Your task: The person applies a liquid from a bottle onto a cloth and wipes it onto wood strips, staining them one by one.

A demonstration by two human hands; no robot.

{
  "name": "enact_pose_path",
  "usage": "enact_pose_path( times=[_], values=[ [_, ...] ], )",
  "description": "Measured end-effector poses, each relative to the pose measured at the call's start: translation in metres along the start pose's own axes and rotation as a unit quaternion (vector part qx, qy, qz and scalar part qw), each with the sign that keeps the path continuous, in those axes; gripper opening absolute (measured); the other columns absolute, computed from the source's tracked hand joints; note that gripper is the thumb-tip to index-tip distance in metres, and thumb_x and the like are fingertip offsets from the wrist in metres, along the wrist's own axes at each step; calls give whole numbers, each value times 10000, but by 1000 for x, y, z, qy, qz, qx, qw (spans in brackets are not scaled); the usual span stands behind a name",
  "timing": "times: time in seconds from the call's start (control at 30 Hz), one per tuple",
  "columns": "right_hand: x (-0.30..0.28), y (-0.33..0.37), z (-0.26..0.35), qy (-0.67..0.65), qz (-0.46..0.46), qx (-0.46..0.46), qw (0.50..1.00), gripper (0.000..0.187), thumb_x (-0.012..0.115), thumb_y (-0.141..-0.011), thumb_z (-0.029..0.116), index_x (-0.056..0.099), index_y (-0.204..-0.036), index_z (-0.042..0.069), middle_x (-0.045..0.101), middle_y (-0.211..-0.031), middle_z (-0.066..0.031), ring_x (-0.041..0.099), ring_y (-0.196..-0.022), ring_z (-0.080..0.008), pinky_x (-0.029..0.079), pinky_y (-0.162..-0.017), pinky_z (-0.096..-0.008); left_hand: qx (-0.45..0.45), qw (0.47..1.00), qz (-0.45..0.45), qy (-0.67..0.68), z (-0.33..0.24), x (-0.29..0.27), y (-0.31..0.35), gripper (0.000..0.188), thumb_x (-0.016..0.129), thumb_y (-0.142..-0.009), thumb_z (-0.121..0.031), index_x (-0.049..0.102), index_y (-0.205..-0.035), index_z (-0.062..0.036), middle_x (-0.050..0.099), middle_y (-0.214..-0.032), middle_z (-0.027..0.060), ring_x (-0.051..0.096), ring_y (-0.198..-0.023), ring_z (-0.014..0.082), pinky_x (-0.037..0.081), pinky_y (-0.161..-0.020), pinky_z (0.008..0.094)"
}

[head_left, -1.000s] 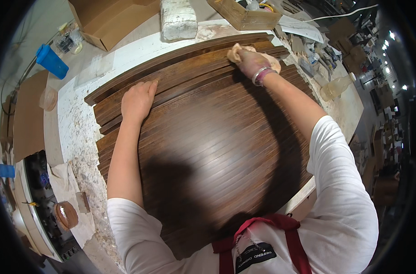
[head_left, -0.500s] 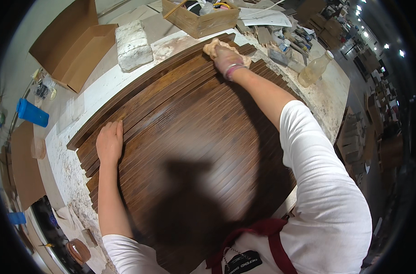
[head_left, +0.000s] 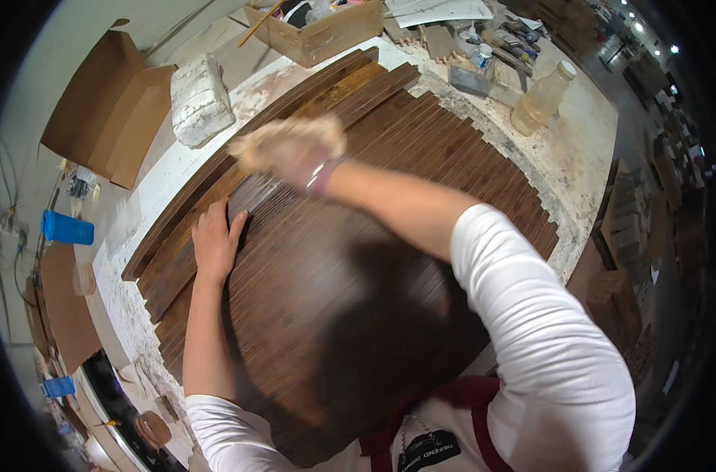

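Note:
Dark brown wooden slats (head_left: 444, 185) lie side by side across the table in front of me, their ends stepped. My left hand (head_left: 215, 242) rests on the slats toward the left, fingers laid over them and thumb apart. In my right hand (head_left: 299, 164), which wears a thin glove, is a crumpled pale yellow cloth (head_left: 256, 145), both blurred by motion. The cloth is over the far slats, just beyond my left hand. Beyond it runs the outermost slat (head_left: 165, 236), with a lighter brown face beside it.
The white stained table (head_left: 582, 118) extends past the slats. At its far side are a white wrapped block (head_left: 201, 102), an open cardboard box (head_left: 106, 110) and a wooden crate (head_left: 319, 39). A bottle of yellowish liquid (head_left: 543, 98) stands at right, a blue cup (head_left: 67, 228) at left.
My right hand has swept the cloth from the slats' far right end leftward and nearer, close to my left hand. My left hand has shifted slightly, its thumb now spread.

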State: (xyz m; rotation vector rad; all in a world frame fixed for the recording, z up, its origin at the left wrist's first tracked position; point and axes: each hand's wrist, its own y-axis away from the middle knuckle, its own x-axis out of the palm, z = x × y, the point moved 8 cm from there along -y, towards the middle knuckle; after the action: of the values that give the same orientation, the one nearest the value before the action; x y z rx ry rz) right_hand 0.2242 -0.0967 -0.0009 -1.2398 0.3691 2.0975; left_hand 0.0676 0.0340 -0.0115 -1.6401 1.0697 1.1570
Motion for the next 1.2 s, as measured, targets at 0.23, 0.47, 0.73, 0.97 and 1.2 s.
enact_pose_path(
  times=[0.23, 0.47, 0.73, 0.97, 1.2],
  values=[
    [-78, -21, -126, 116, -31, 112, 986, 230, 466, -933, 75, 661, -1055, 61, 716, -961, -94, 671, -759, -192, 558, -763, -311, -6, 999, 27, -15, -8, 2, -2, 471, 552, -949, -390, 525, -1263, -40, 587, -1196, 138, 525, -1108, 331, 371, -945, 463],
    [-77, 6, -110, 131, -23, 59, 989, 244, 431, -966, 144, 598, -1136, 91, 677, -849, -93, 638, -673, -135, 534, -580, -257, 2, 1000, 14, 8, -8, -1, -2, 454, 557, -946, -375, 526, -1253, -43, 600, -1147, 168, 534, -1069, 349, 374, -934, 455],
    [-55, 23, -74, 158, -155, -156, 963, 200, 469, -943, 145, 605, -1070, 74, 694, -950, -108, 688, -757, -188, 554, -616, -301, -15, 1000, 16, 7, -8, -1, -2, 480, 545, -952, -404, 537, -1252, -30, 593, -1175, 136, 527, -1096, 330, 375, -930, 444],
    [-103, 2, -186, 38, -140, 76, 986, 194, 474, -886, -4, 628, -992, 49, 664, -820, -102, 634, -693, -179, 535, -666, -298, -5, 1000, 17, 4, -17, -2, -10, 493, 547, -949, -413, 537, -1254, -26, 602, -1168, 149, 529, -1098, 339, 374, -934, 442],
    [-79, 8, -156, 102, -35, 112, 988, 258, 379, -923, 54, 604, -1049, 39, 679, -980, -147, 668, -876, -222, 525, -783, -330, -14, 1000, 16, 3, -4, 1, -7, 472, 533, -951, -402, 528, -1246, -34, 605, -1124, 199, 539, -1069, 366, 388, -904, 450]
  ],
)
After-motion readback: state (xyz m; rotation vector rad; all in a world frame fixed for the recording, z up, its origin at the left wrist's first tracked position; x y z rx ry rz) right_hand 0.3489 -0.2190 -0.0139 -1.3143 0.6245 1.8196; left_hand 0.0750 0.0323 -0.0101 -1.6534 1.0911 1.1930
